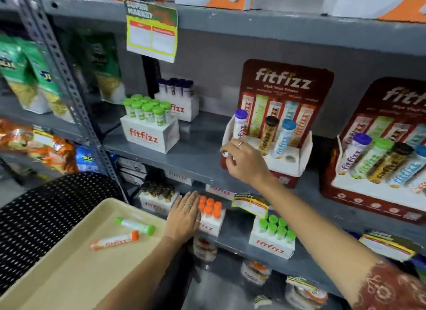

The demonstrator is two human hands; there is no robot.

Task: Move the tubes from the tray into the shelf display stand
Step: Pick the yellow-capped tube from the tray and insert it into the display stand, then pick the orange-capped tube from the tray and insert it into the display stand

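Three tubes stand in the display stand (297, 148); the green-capped tube (134, 226) and orange-capped tube (114, 241) lie in the tray (69, 263); the right hand (242, 162), fingers curled, seemingly steadies the stand, empty; the left hand (183, 217) rests flat, fingers together.

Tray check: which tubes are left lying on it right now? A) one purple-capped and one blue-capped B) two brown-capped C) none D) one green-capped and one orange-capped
D: a green-capped tube and an orange-capped tube lie on the beige tray; no other tubes show there.
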